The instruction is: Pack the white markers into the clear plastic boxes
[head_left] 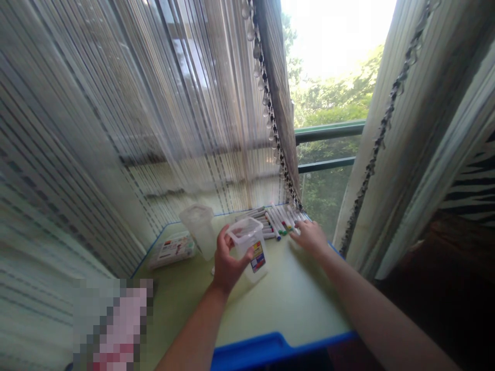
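My left hand [229, 260] grips a clear plastic container [247, 232] with an open top and a coloured label, tilted slightly above the table. My right hand [310, 237] is at the right end of a pile of white-barrelled markers [273, 219] with coloured caps, its thumb and fingers apart over the nearest ones. Whether the fingertips touch a marker is hard to make out. Left of my left hand stands a second clear container [201, 229]. Beside that one lies a flat clear case [172, 249] with printed pictures.
The pale green table [297, 304] has a blue rim [266, 350]. String curtains [185, 113] hang against its far side, and a railing [328, 133] crosses the window opening. A blurred-out pink shape [119, 330] is at the lower left.
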